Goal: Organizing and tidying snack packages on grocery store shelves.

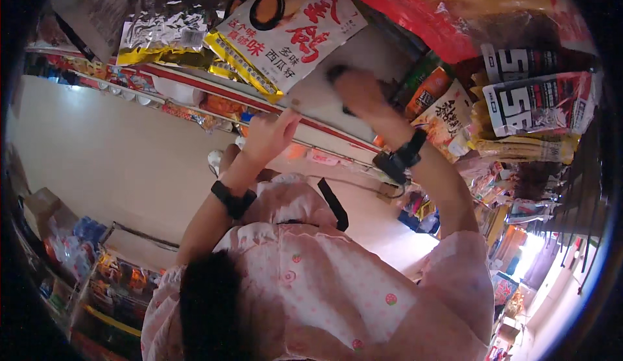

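My left hand [267, 139] is closed at the shelf's front edge, its fingers curled and the thumb pointing up; what it holds, if anything, is hidden. Over the grey shelf surface [318, 101], my right hand [363, 96] is blurred by motion. Dark ends of something show on both sides of its closed fingers; the kind cannot be made out. Just left of that hand lies a white and yellow snack bag [295, 33] with red lettering. To its right stand an orange and green packet [428, 93] and a pale snack packet [449, 117].
Silver and yellow bags [169, 26] lie at the shelf's left. A red-edged clear bag [409, 10] hangs over the far right, near black and white packets [538, 104]. A red strip [214, 96] runs along the shelf edge. More stocked racks [123, 289] stand lower left.
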The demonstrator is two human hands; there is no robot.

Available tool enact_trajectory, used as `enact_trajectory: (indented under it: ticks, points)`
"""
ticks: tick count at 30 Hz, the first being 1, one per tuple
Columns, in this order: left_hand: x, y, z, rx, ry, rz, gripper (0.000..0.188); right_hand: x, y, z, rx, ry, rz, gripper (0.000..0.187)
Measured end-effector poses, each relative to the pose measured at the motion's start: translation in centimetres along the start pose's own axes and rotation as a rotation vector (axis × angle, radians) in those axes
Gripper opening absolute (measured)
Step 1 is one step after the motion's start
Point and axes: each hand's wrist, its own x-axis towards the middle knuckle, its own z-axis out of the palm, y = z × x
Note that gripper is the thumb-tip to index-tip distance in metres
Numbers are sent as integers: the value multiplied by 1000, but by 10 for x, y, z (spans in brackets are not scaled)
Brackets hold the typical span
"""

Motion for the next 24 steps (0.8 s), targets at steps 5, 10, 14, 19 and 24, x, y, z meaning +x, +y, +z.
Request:
enact_trajectory:
  ticks: [5,10,14,19,24]
  points:
    - [4,-3,-3,-17,3,44,10,-16,-24,-22,77,30,-99,15]
    - [5,1,-6,6,-25,43,11,-12,-3,-21,89,-32,-57,16]
    - [2,0,0,-48,2,8,12,-6,-29,-34,136,-42,-66,17]
    - [6,2,-8,20,-53,21,11,-42,-19,-29,295,-162,-9,23]
    - [10,11,-13,46,-101,12,10,-83,-14,-32,581,184,479,32]
